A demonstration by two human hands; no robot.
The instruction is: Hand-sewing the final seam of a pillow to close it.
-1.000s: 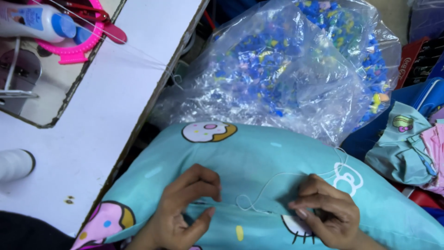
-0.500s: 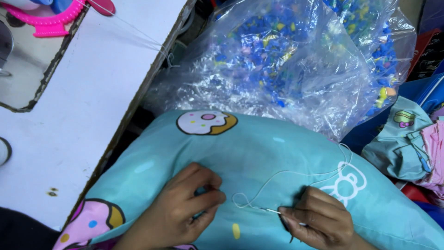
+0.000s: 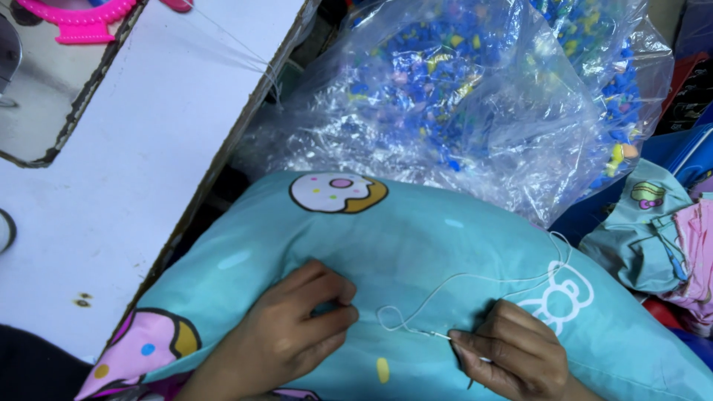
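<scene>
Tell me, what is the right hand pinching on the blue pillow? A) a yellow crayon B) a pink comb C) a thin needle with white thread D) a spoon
C: the right hand pinches a thin needle whose white thread loops across the blue pillow, while the left hand presses the fabric beside it.

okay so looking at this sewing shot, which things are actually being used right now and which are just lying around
In use:
left hand pinching the turquoise pillow
right hand holding the needle
white thread

Lying about:
clear bag of blue bits
pink plastic tool on the white table
folded printed fabric
</scene>
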